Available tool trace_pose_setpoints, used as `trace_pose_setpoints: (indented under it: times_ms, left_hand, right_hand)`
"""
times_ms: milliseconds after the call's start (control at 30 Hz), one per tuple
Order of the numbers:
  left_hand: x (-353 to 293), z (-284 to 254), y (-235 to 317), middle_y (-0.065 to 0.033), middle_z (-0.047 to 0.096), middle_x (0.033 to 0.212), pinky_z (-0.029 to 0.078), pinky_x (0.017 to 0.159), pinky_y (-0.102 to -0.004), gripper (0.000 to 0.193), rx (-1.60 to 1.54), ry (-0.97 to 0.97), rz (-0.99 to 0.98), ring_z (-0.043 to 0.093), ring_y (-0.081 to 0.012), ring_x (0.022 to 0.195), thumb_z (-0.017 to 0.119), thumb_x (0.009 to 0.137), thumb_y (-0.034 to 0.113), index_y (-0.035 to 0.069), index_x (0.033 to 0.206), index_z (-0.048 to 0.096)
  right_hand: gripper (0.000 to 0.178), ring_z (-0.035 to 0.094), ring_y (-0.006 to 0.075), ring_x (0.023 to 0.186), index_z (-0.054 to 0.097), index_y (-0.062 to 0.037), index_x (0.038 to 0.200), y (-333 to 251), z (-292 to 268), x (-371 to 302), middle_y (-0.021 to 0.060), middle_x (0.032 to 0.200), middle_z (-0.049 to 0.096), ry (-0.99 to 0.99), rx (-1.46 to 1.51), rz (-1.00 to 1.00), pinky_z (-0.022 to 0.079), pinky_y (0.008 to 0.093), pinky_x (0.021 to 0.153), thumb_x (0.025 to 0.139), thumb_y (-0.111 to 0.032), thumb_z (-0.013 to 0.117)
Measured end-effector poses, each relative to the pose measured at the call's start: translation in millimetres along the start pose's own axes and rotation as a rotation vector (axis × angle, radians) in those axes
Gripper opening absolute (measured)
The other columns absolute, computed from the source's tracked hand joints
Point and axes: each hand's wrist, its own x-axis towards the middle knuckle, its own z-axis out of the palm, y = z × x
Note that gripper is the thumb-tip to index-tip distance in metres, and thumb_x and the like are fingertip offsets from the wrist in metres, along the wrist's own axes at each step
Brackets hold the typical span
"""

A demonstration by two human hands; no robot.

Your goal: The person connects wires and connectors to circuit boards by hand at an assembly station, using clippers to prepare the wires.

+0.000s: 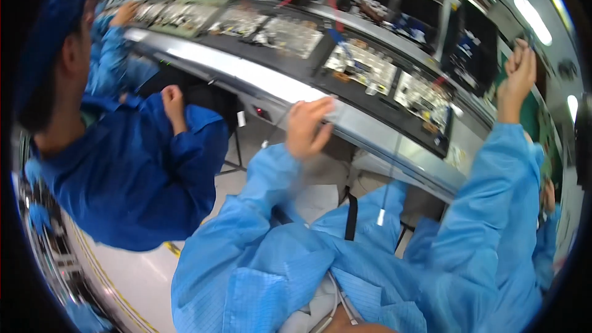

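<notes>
head view: the left hand (308, 128) hung by the desk's (246, 69) metal edge, near a white parts tray (364, 69) probably lined up for easy reach; the right hand (519, 77) was raised, fingers curled, both grips unclear.

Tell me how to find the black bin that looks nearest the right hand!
Start at the long dark bench crossing the picture. On its far side, follow the row of black bins rightward. Yours, the last black bin, holds blue pieces and, unlike its neighbours, appears beside the raised right hand.
</notes>
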Motion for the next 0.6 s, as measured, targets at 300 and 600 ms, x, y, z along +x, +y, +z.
trace_pose_setpoints:
  times_ms: [300,600]
  left_hand:
    - [9,-56,48,-0.0153,0.064,0.09,0.049,0.067,-0.0299,0.033,-0.511,-0.306,-0.14,0.064,-0.0219,0.08,0.05,0.076,-0.002,-0.002,0.107,0.061]
    - [67,-13,128,-0.0141,0.064,0.094,0.05,0.069,-0.0304,0.038,-0.663,-0.583,-0.058,0.063,-0.025,0.078,0.064,0.079,0.006,-0.001,0.117,0.058]
  right_hand:
    - [0.027,0.023,0.0062,0.048,0.05,-0.0035,0.096,-83,-46,-223,-0.0037,0.057,0.025,-0.23,0.257,0.225,0.019,0.0226,0.044,0.099,-0.028,0.038]
    - [0.038,0.048,0.0095,0.054,0.061,0.0059,0.099,-106,-55,-261,0.0123,0.078,0.065,-0.489,-0.105,0.399,0.039,0.0229,0.052,0.094,-0.029,0.048]
